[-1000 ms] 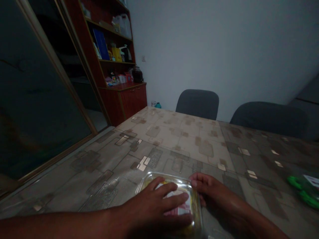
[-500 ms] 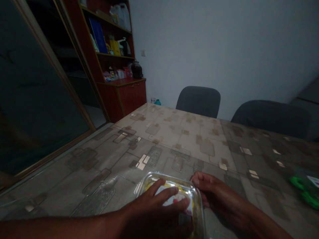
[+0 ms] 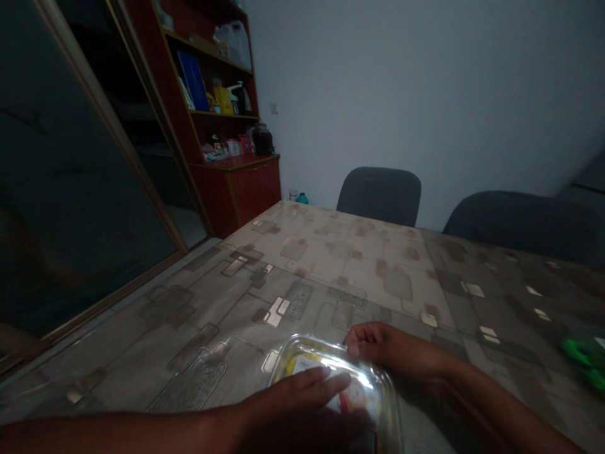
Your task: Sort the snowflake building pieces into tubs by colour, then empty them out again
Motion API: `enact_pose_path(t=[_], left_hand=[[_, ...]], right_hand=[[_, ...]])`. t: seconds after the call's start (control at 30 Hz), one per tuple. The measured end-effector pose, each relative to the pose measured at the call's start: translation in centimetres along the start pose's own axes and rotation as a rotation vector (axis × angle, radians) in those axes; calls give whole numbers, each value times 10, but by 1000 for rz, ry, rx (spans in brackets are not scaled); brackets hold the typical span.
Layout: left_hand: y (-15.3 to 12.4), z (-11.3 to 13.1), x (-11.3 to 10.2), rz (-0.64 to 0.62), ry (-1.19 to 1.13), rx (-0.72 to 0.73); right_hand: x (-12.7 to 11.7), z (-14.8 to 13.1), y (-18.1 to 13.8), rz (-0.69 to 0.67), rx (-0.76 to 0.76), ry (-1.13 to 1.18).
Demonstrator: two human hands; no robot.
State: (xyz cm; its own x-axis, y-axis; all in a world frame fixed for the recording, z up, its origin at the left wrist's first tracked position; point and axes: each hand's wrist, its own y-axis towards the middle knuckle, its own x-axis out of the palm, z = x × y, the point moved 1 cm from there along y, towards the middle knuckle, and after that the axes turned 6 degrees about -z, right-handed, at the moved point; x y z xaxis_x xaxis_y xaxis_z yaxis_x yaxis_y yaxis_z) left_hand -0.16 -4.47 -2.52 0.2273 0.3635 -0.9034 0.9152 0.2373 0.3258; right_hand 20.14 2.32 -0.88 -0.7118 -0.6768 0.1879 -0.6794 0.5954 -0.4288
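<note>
A clear rectangular container (image 3: 302, 353) with rounded corners, a yellow band and a printed label lies on the table at the bottom centre. My left hand (image 3: 302, 403) rests across its top with the fingers stretched out and covers much of the label. At the far right corner, the curled fingers of my right hand (image 3: 385, 345) pinch the container's rim. The near end of the container is cut off by the frame edge, and part of its right side lies in shadow.
A patterned cloth covers the table (image 3: 350, 252). Two grey chairs, a left one (image 3: 378, 195) and a right one (image 3: 520, 224), stand behind it. A bright green object (image 3: 583, 359) lies at the right edge. A red shelf cabinet (image 3: 255, 189) stands back left beside a sliding door (image 3: 89, 208).
My right hand has slid from the container's right side up to its far corner along the rim. My left fingers have flattened slightly on the top. The view has shifted a little.
</note>
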Motion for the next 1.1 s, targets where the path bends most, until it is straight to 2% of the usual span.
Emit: enact_pose_path(t=[0.17,0.33,0.43,0.5,0.57,0.67,0.73,0.8,0.93,1.1], left_hand=[[10,9,11,15,5,15],[31,25,32,17,-63,89],[44,29,35,54,-77,128],[47,29,30,100,-78,132],[43,25,20,93,-94,93],[25,20,6,13,-138,-20],[9,17,1,51,-170,-85],[-4,15,3,98,-223,-103],[-14,10,6,63,-386,-175],[-24,8,-12,61,-416,-336]], right_hand=[[-11,0,-17,-26,-12,-13],[-20,1,-38,-24,125,17],[-12,-3,-31,45,116,-92],[-2,-6,-16,55,70,-177],[8,-8,0,55,13,-211],[18,-9,18,49,-58,-211],[20,-10,25,31,-86,-195],[21,-12,28,1,-85,-174],[19,-14,31,-32,-49,-158],[29,-16,44,-34,-45,-163]])
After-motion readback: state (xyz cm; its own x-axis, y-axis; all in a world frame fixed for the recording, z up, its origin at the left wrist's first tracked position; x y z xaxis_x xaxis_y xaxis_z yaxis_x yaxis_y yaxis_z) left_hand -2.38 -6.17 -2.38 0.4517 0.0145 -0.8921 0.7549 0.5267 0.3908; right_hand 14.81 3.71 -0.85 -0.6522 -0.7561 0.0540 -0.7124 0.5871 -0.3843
